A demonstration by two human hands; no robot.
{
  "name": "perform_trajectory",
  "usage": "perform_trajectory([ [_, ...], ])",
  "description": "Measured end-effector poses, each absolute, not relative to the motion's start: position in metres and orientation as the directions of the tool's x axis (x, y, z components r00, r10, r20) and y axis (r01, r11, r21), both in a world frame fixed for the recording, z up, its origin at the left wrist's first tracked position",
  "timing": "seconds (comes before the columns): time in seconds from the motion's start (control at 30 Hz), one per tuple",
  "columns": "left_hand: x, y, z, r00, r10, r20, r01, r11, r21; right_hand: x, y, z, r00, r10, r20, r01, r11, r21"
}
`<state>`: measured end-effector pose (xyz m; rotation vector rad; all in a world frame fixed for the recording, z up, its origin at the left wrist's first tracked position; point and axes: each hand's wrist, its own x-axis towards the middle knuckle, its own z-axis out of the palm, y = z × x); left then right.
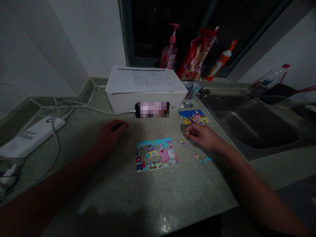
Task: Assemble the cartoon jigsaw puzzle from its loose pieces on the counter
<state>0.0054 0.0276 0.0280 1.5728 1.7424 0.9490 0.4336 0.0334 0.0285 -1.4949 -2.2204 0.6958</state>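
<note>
The right hand [200, 135] had it, a small puzzle piece [187, 133] pinched between thumb and finger, near the loose pieces [183, 143] right of the gappy puzzle [166, 153] on the counter [148, 194]! Opposite, the left hand [111, 132] held its fingers together; whether they gripped anything, I couldn't tell.

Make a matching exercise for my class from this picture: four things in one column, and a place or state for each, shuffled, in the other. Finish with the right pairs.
Column 1
1. jigsaw
2. phone
3. right hand
4. power strip

Column 2
A. in front of the white box
B. near the left edge of the picture
C. pinching a small piece
D. partly put together, with a gap inside

Right pairs: 1-D, 2-A, 3-C, 4-B
</note>
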Motion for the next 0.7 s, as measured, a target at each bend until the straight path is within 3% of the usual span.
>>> perform_trajectory([
  [0.2,0.008,0.026,0.033,-0.116,0.993,0.017,0.548,0.05,0.835,0.409,0.021,0.042,-0.314,0.949,0.035,0.592,0.224,-0.774],
  [0.37,0.008,0.027,0.03,-0.121,0.993,0.013,0.531,0.054,0.845,0.354,0.001,0.051,-0.437,0.889,-0.137,0.431,0.073,-0.9],
  [0.47,0.007,0.028,0.027,-0.121,0.993,0.015,0.531,0.052,0.846,0.328,-0.001,0.048,-0.497,0.839,-0.221,0.362,-0.031,-0.931],
  [0.7,0.007,0.028,0.028,-0.112,0.994,0.016,0.527,0.046,0.849,0.31,0.004,0.032,-0.458,0.854,-0.249,0.342,-0.089,-0.935],
])
